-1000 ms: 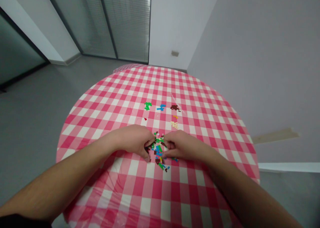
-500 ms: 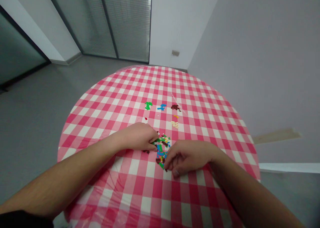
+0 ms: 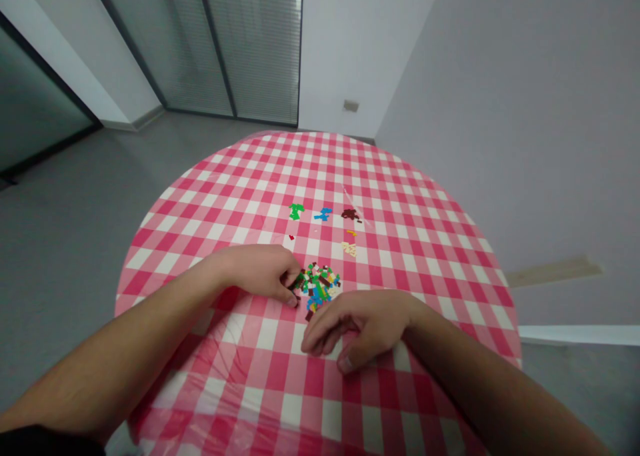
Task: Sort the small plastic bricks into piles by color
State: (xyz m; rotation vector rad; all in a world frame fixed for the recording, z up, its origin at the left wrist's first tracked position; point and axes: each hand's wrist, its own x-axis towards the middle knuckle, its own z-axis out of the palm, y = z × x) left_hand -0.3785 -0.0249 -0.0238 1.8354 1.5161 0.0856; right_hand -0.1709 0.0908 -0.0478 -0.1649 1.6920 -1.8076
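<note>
A mixed pile of small building bricks in green, blue, brown, yellow and white lies on the checked tablecloth. At its left edge, my left hand rests with bent fingers touching the bricks, the thumb apart from the forefinger and nothing visible in its grasp. My right hand is just in front of the pile on the near right side, palm down. Its fingers are loosely bent and the thumb stands away from them. Beyond the pile are small sorted groups: green bricks, blue bricks, dark brown bricks and cream bricks.
The round table has a red-and-white checked tablecloth under wrinkled clear plastic. A red piece and some yellow-orange pieces lie near the sorted groups. A grey wall rises at the right, and glass panels stand behind.
My left hand has drawn back to the left, uncovering more of the pile. My right hand has moved left and slightly nearer to me. The bricks between them have shifted and spread leftward.
</note>
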